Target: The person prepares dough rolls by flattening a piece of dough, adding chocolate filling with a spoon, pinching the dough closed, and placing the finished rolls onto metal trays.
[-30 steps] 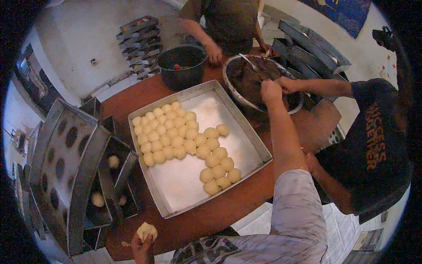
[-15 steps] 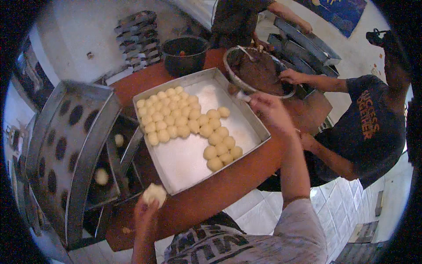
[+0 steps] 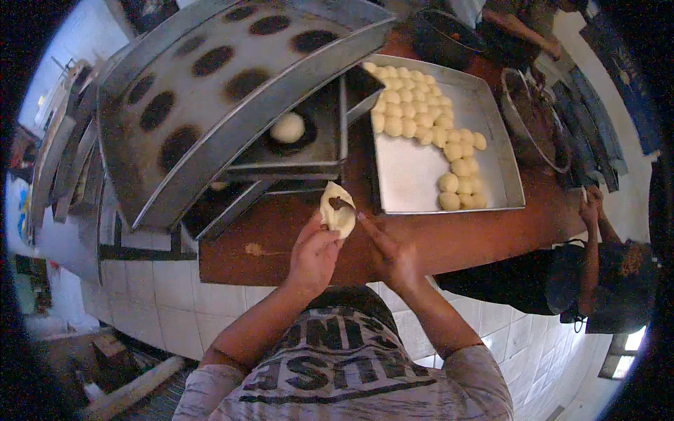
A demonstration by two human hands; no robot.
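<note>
My left hand (image 3: 314, 254) grips an opened piece of pale dough (image 3: 330, 218) with dark brown filling (image 3: 338, 203) on it. My right hand (image 3: 388, 249) is just right of the dough, fingers curled toward it; whatever it holds is too small to make out. Beyond them, a large square metal tray (image 3: 414, 168) carries several rows of pale dough balls (image 3: 411, 98). To the left, a single dough ball (image 3: 287, 128) rests in a dark metal tray (image 3: 246, 170).
Stacked metal pans (image 3: 203, 91) fill the left of the wooden table (image 3: 435, 238). At the back stand a black pot (image 3: 442, 35) and a bowl of dark filling (image 3: 526, 119). A co-worker (image 3: 618, 281) is at the right; another person (image 3: 519, 28) is at the back.
My view has swung left. My right hand has come back from the bowl, carrying a spoon with filling, to the dough in my left hand, where dark filling now shows.
</note>
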